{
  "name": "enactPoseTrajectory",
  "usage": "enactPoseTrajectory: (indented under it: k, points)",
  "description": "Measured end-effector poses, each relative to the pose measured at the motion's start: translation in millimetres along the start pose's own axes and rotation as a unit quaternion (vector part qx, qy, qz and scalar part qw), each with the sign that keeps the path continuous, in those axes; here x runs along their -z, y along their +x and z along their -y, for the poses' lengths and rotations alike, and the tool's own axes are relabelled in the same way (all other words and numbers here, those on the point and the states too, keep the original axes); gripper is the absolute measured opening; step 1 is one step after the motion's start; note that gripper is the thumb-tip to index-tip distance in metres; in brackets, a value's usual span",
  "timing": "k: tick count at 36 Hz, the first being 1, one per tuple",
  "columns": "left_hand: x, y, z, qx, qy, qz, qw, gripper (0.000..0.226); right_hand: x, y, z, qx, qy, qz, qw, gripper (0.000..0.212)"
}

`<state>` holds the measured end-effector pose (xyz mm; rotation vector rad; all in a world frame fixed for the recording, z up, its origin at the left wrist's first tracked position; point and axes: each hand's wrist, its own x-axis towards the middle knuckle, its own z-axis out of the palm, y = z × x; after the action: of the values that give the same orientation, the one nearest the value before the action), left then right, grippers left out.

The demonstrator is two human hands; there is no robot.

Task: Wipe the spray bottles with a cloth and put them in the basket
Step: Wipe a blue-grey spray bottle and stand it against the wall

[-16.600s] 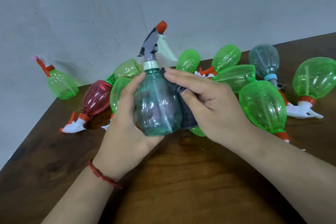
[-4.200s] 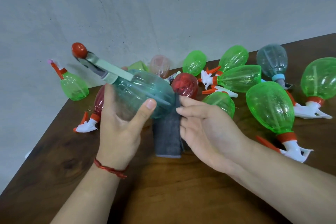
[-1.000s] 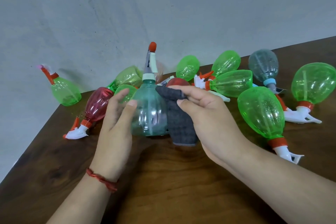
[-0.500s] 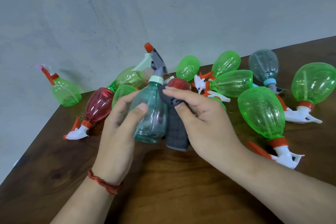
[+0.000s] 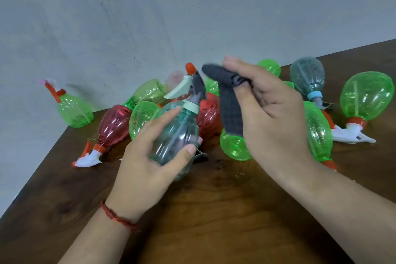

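My left hand [image 5: 147, 161] grips a teal see-through spray bottle [image 5: 175, 135] with a grey-and-white trigger head and an orange nozzle tip [image 5: 190, 68]. The bottle is lifted off the wooden table [image 5: 214, 210] and leans to the right. My right hand [image 5: 272, 118] pinches a dark grey cloth [image 5: 230, 109], held just right of the bottle's head, and the cloth hangs down apart from the bottle body. No basket is in view.
Several green spray bottles lie behind my hands, one at the far left [image 5: 74, 109] and one at the far right [image 5: 364, 96]. A red bottle [image 5: 113, 124] lies left of centre, another red one [image 5: 209, 113] sits behind the teal bottle, and a grey-teal bottle [image 5: 306, 77] is at the back right. A pale wall stands behind.
My right hand has lifted the cloth up and away from the bottle's side to beside the trigger head. My left hand has raised the bottle and tilted it rightward.
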<state>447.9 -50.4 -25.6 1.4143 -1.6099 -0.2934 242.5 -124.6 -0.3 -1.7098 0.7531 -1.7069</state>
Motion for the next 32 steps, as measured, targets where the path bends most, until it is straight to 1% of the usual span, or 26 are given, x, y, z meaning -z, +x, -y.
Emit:
enactPoseTrajectory:
  k: [1, 2, 4, 5, 6, 7, 8, 10, 12, 13, 17, 18, 20, 23, 25, 27, 29, 30, 32]
  points:
    - [-2, -1, -1, -0.005, 0.002, 0.01, 1.0, 0.065, 1, 1, -2, 0.044, -0.032, -0.003, 0.999, 0.04]
    - [-5, -2, -1, -0.007, -0.001, 0.021, 1.0, 0.065, 1, 2, -6, 0.088, -0.07, 0.019, 0.993, 0.043]
    - [-10, -4, -2, -0.013, -0.005, 0.03, 0.999, 0.064, -2, 2, -12, 0.169, -0.146, 0.124, 0.967, 0.049]
    - [-12, -5, -3, -0.015, -0.007, 0.027, 0.999, 0.063, -5, 1, -16, 0.192, -0.18, 0.179, 0.948, 0.053]
    - [-13, -5, -3, -0.015, -0.013, 0.025, 0.999, 0.063, -6, 1, -19, 0.199, -0.207, 0.216, 0.933, 0.057]
    - [-13, -6, -4, -0.015, -0.021, 0.026, 0.999, 0.062, -7, 1, -21, 0.198, -0.225, 0.232, 0.925, 0.06]
    - [-13, -6, -5, -0.018, -0.026, 0.027, 0.999, 0.062, -6, 3, -21, 0.198, -0.238, 0.228, 0.923, 0.06]
    - [-13, -5, -5, -0.018, -0.038, 0.024, 0.999, 0.061, -1, 8, -23, 0.198, -0.258, 0.194, 0.926, 0.056]
    - [-13, -4, -7, 0.005, -0.079, 0.015, 0.997, 0.06, 3, 11, -26, 0.194, -0.263, 0.161, 0.931, 0.053]
    - [-13, -4, -7, 0.015, -0.097, 0.01, 0.995, 0.059, 3, 11, -28, 0.193, -0.261, 0.161, 0.932, 0.051]
    - [-6, 0, -4, 0.022, -0.1, -0.011, 0.995, 0.059, -7, 2, -37, 0.201, -0.248, 0.242, 0.916, 0.054]
    - [-3, 1, -2, 0.023, -0.101, -0.003, 0.995, 0.059, -7, 2, -38, 0.195, -0.234, 0.235, 0.923, 0.053]
    - [-1, 1, -1, 0.027, -0.12, 0.013, 0.992, 0.06, -5, 4, -36, 0.167, -0.199, 0.186, 0.947, 0.05]
    - [-2, 0, -3, 0.038, -0.151, 0.009, 0.988, 0.06, -2, 3, -31, 0.072, -0.133, 0.116, 0.982, 0.045]
    - [-4, 0, -2, 0.051, -0.189, -0.003, 0.981, 0.057, -1, 4, -32, 0.002, -0.105, 0.104, 0.989, 0.039]
    - [-3, 2, -1, 0.071, -0.23, -0.011, 0.971, 0.054, -1, 10, -34, -0.066, -0.052, 0.098, 0.992, 0.037]
    - [1, 3, 2, 0.078, -0.226, -0.004, 0.971, 0.056, -1, 16, -34, -0.123, 0.022, 0.057, 0.991, 0.035]
    - [2, 3, 3, 0.078, -0.221, 0.002, 0.972, 0.059, 0, 18, -33, -0.133, 0.043, 0.025, 0.99, 0.034]
    - [1, 3, 2, 0.077, -0.224, 0.023, 0.971, 0.061, 2, 19, -29, -0.106, 0.043, -0.02, 0.993, 0.034]
